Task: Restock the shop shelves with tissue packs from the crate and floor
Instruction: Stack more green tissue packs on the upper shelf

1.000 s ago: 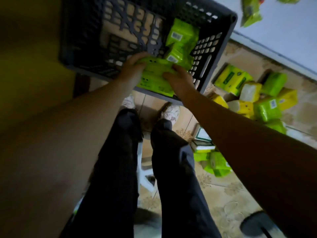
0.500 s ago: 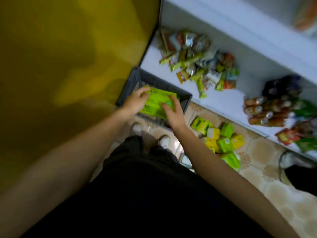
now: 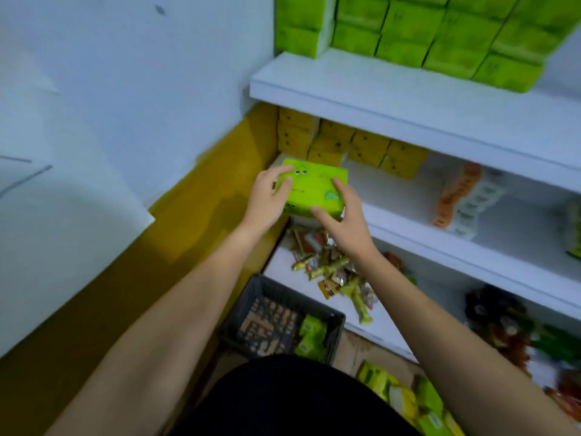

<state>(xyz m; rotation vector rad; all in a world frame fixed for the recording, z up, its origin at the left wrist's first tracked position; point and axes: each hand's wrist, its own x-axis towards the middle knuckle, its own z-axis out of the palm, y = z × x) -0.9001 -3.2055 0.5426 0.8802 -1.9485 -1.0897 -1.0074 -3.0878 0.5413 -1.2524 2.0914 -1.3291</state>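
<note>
A green tissue pack (image 3: 311, 188) is held between my left hand (image 3: 267, 199) on its left side and my right hand (image 3: 344, 220) on its right and near edge. It hovers at the front left end of the middle white shelf (image 3: 418, 221), just in front of a row of yellow tissue packs (image 3: 349, 146). Rows of green tissue packs (image 3: 424, 33) fill the top shelf (image 3: 361, 86). Below, the dark plastic crate (image 3: 251, 309) on the floor holds a couple of green packs (image 3: 309, 338). More green and yellow packs (image 3: 405, 398) lie on the floor at lower right.
Loose snack sachets (image 3: 333, 269) are heaped on the lowest shelf. An orange and white strip of sachets (image 3: 462, 196) lies on the middle shelf to the right. Bottles and dark packets (image 3: 509, 325) sit at far right. A yellow and white wall (image 3: 125, 152) closes the left side.
Both hands have lifted the green pack out of the crate and up to the middle shelf. The view has swung up from the floor to the shelves.
</note>
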